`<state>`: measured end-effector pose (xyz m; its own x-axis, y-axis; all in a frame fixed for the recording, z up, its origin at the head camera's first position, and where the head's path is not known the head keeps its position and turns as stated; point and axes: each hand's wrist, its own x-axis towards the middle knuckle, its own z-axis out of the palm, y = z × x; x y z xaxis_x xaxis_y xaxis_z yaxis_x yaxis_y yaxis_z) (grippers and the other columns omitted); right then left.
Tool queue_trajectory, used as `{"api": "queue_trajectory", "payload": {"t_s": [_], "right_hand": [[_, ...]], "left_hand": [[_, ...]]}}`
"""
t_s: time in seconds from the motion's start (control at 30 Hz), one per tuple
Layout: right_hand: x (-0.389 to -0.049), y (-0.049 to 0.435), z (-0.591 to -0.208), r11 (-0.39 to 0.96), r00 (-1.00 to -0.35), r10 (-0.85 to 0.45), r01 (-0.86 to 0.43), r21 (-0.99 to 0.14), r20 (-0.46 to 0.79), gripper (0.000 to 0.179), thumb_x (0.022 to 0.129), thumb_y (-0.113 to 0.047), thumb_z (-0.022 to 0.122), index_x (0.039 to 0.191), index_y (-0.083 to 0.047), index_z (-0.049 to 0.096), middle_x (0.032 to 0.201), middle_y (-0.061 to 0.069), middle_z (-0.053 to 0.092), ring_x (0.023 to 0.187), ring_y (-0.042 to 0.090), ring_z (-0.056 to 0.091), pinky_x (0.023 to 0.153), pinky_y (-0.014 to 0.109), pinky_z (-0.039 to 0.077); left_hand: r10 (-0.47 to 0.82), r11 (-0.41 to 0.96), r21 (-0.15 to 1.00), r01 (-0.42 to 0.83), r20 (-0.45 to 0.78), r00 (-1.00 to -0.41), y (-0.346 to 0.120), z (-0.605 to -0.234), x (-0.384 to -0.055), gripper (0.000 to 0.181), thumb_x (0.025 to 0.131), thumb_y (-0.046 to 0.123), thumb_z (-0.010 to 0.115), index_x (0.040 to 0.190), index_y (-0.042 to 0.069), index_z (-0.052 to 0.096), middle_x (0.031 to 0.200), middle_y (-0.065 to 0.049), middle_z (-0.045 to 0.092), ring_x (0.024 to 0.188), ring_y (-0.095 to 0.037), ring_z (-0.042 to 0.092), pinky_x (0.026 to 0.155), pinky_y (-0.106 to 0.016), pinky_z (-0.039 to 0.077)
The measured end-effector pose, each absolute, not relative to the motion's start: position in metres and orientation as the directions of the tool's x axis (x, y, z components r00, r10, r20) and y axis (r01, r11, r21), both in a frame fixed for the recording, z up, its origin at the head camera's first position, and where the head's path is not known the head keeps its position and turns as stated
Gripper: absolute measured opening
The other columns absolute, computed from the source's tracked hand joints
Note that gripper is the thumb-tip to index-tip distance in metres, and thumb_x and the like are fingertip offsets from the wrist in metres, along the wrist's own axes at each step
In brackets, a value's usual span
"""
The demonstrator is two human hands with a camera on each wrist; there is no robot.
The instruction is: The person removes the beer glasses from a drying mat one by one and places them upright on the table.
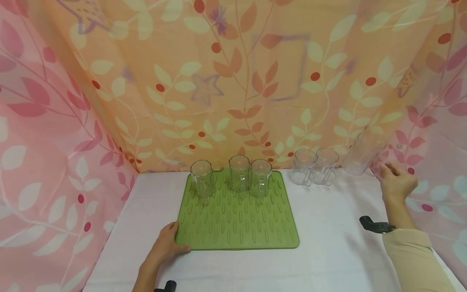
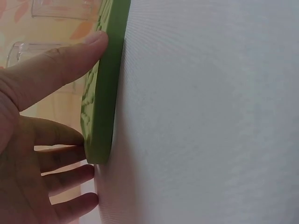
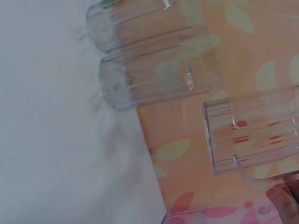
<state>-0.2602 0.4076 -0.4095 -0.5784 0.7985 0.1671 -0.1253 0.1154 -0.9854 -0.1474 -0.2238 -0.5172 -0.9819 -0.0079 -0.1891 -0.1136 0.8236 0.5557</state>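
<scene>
My right hand point(image 1: 397, 181) holds a clear mug point(image 1: 363, 154) by its handle above the table's back right corner. In the right wrist view, the curved handle of that mug point(image 3: 252, 135) meets the fingers at the frame's edge. At the near left corner of the green ridged mat point(image 1: 237, 231), my left hand point(image 1: 168, 243) lays its thumb along the front edge and its fingertips against the left side. Three clear mugs stand at the back of the mat: a left mug point(image 1: 202, 180), a middle mug point(image 1: 239, 174) and a right mug point(image 1: 260, 178).
Two more clear mugs, one point(image 1: 303, 168) close beside the other point(image 1: 326, 167), stand on the white table point(image 1: 328, 243) right of the mat. Patterned curtains point(image 1: 233, 81) enclose the back and both sides. A black wrist mount point(image 1: 375, 225) sits on the right wrist.
</scene>
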Motion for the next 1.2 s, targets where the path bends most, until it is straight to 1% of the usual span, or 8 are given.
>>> {"api": "queue_trajectory", "payload": {"t_s": [0.13, 0.37, 0.73, 0.9, 1.0, 1.1, 1.17, 1.2], "right_hand": [[-0.263, 0.409, -0.421, 0.161, -0.6, 0.782, -0.066, -0.985, 0.168, 0.019, 0.083, -0.004, 0.072, 0.094, -0.018, 0.08, 0.053, -0.029, 0.058, 0.049, -0.013, 0.053, 0.051, -0.001, 0.043], [-0.269, 0.409, -0.446, 0.184, -0.61, 0.778, -0.008, -0.983, 0.15, 0.027, 0.085, -0.006, 0.071, 0.111, 0.003, 0.072, 0.05, -0.029, 0.055, 0.043, -0.011, 0.05, 0.045, 0.003, 0.041], [-0.277, 0.399, -0.482, 0.218, -0.601, 0.784, 0.03, -0.976, 0.156, 0.028, 0.087, -0.006, 0.069, 0.111, 0.009, 0.07, 0.048, -0.031, 0.05, 0.044, -0.012, 0.047, 0.045, 0.003, 0.04], [-0.281, 0.396, -0.489, 0.137, -0.602, 0.794, 0.044, -0.99, 0.083, 0.022, 0.087, -0.009, 0.071, 0.106, 0.001, 0.074, 0.049, -0.028, 0.052, 0.044, -0.009, 0.048, 0.042, 0.005, 0.04], [-0.283, 0.394, -0.494, 0.131, -0.593, 0.801, 0.037, -0.991, 0.084, 0.008, 0.086, -0.008, 0.072, 0.091, -0.009, 0.078, 0.048, -0.026, 0.052, 0.043, -0.009, 0.047, 0.041, 0.006, 0.038], [-0.284, 0.39, -0.497, 0.158, -0.59, 0.799, 0.022, -0.987, 0.115, 0.018, 0.085, -0.006, 0.072, 0.076, -0.021, 0.076, 0.046, -0.027, 0.051, 0.043, -0.01, 0.047, 0.041, 0.006, 0.038], [-0.285, 0.388, -0.499, 0.176, -0.589, 0.797, 0.017, -0.984, 0.133, 0.021, 0.085, -0.005, 0.072, 0.075, -0.024, 0.075, 0.046, -0.028, 0.051, 0.043, -0.011, 0.047, 0.041, 0.006, 0.038], [-0.285, 0.386, -0.499, 0.194, -0.587, 0.796, 0.017, -0.981, 0.147, 0.018, 0.084, -0.005, 0.072, 0.077, -0.021, 0.076, 0.047, -0.029, 0.051, 0.043, -0.012, 0.046, 0.042, 0.005, 0.037]], "left_hand": [[-0.013, 0.83, 0.546, -0.115, -0.187, -0.982, -0.224, -0.518, -0.147, 0.108, 0.063, 0.027, 0.091, 0.143, -0.016, 0.032, 0.146, -0.036, 0.036, 0.135, -0.054, 0.032, 0.111, -0.064, 0.032], [-0.006, 0.821, 0.56, -0.111, -0.186, -0.983, -0.224, -0.52, -0.147, 0.109, 0.064, 0.028, 0.091, 0.143, -0.016, 0.031, 0.146, -0.037, 0.035, 0.135, -0.055, 0.032, 0.11, -0.064, 0.032], [-0.014, 0.818, 0.562, -0.121, -0.191, -0.981, -0.225, -0.524, -0.148, 0.111, 0.062, 0.029, 0.091, 0.144, -0.015, 0.03, 0.147, -0.035, 0.035, 0.135, -0.054, 0.032, 0.11, -0.064, 0.032], [-0.013, 0.817, 0.564, -0.119, -0.189, -0.982, -0.225, -0.524, -0.148, 0.111, 0.063, 0.028, 0.091, 0.144, -0.015, 0.03, 0.147, -0.035, 0.035, 0.136, -0.054, 0.032, 0.11, -0.064, 0.032], [-0.012, 0.816, 0.566, -0.116, -0.184, -0.983, -0.224, -0.524, -0.148, 0.111, 0.063, 0.028, 0.091, 0.144, -0.015, 0.03, 0.147, -0.035, 0.034, 0.135, -0.054, 0.031, 0.11, -0.064, 0.031], [-0.014, 0.815, 0.567, -0.119, -0.186, -0.982, -0.224, -0.524, -0.148, 0.11, 0.063, 0.028, 0.091, 0.144, -0.015, 0.03, 0.147, -0.035, 0.034, 0.135, -0.054, 0.032, 0.111, -0.064, 0.031], [-0.018, 0.813, 0.569, -0.125, -0.191, -0.981, -0.224, -0.523, -0.148, 0.11, 0.063, 0.027, 0.091, 0.144, -0.015, 0.03, 0.147, -0.035, 0.035, 0.136, -0.054, 0.032, 0.111, -0.064, 0.031], [-0.019, 0.813, 0.568, -0.127, -0.192, -0.981, -0.224, -0.523, -0.148, 0.11, 0.063, 0.027, 0.091, 0.144, -0.015, 0.03, 0.147, -0.035, 0.035, 0.136, -0.054, 0.031, 0.111, -0.064, 0.031]]}}
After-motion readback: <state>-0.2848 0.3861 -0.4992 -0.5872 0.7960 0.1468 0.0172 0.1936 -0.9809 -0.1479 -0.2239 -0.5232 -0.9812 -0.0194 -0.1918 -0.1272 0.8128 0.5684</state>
